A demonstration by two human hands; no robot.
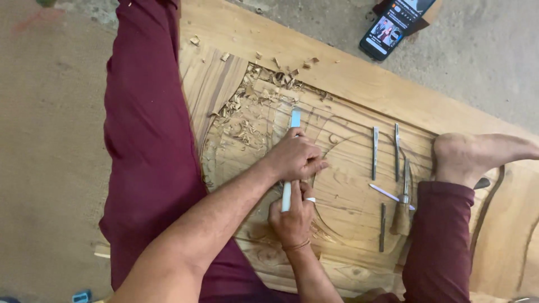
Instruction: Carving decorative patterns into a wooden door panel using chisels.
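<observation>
I sit on a large wooden panel with a carved round pattern. Both my hands hold one long pale chisel that points away from me. My left hand is wrapped around its upper part, close to the blade. My right hand, with a ring on one finger and a thread at the wrist, grips the lower end. The blade tip rests on the carved wood beside a heap of wood shavings. The middle of the chisel is hidden under my left hand.
Several thin metal chisels and a wooden-handled tool lie on the panel to the right, by my bare foot. My legs in maroon trousers flank the carving. A lit phone lies on the concrete floor at the top.
</observation>
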